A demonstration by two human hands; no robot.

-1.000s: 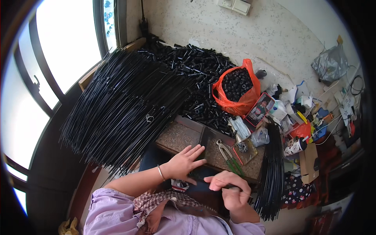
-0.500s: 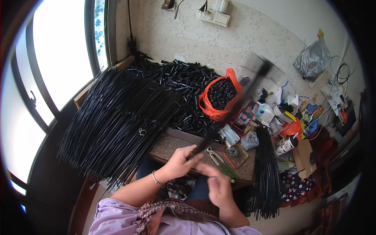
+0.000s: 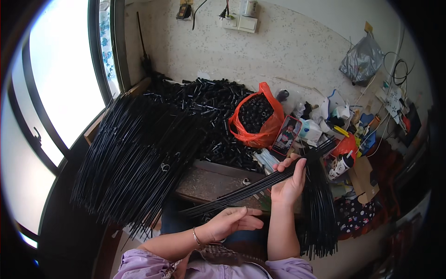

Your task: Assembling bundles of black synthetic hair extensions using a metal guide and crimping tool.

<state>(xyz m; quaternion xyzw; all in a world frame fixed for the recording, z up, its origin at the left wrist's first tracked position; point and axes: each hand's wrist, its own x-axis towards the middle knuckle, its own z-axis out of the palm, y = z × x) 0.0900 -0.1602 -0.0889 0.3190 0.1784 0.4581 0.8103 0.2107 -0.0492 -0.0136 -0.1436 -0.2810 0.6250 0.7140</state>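
Observation:
A long bundle of thin black rods (image 3: 241, 189) slants across in front of me, its lower end toward my left and its upper end toward the far right. My right hand (image 3: 287, 183) is closed around it nearer the upper end. Just below the bundle, my left hand (image 3: 231, 223) has its fingers stretched out and holds nothing. A bracelet circles that wrist. To the left lies a large heap of similar black rods (image 3: 134, 158). Another bunch of black rods (image 3: 319, 214) hangs over the table's right side, passing behind the held bundle.
Short black tubular pieces (image 3: 211, 104) are piled at the back of the table (image 3: 200, 181). An orange-red plastic bag (image 3: 253, 138) holds small round black parts. Beside it leans a phone (image 3: 286, 135). Clutter, a patterned cup (image 3: 340, 166) and a cardboard box (image 3: 362, 181) crowd the right.
The bundle, earlier upright and blurred in my left hand, now slants lower in my right hand. My left hand has let go and opened. The view has shifted slightly.

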